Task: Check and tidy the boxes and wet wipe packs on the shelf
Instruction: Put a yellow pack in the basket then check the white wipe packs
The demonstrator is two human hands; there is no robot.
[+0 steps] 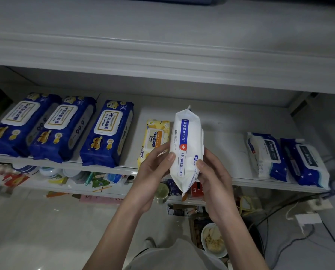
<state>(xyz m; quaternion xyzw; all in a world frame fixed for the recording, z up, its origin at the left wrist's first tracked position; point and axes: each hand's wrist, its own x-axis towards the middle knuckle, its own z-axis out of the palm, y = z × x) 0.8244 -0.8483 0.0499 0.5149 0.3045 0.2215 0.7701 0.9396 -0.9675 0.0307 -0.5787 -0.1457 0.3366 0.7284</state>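
Observation:
A white wet wipe pack (pixel 186 145) with a blue stripe and a red cross stands on edge above the shelf's front, held between both hands. My left hand (pixel 153 172) grips its left side, thumb on the face. My right hand (pixel 215 182) grips its lower right side. On the white shelf (pixel 225 145) lie three dark blue packs (pixel 106 133) at the left, a yellow pack (pixel 155 141) partly behind my left hand, and two blue-and-white packs (pixel 266 154) at the right.
The shelf above (pixel 162 55) overhangs the packs. A lower shelf holds small jars, packets and a red box (pixel 196 190). On the floor at the right are a bowl of food (pixel 213 240), cables and a white power strip (pixel 318 204).

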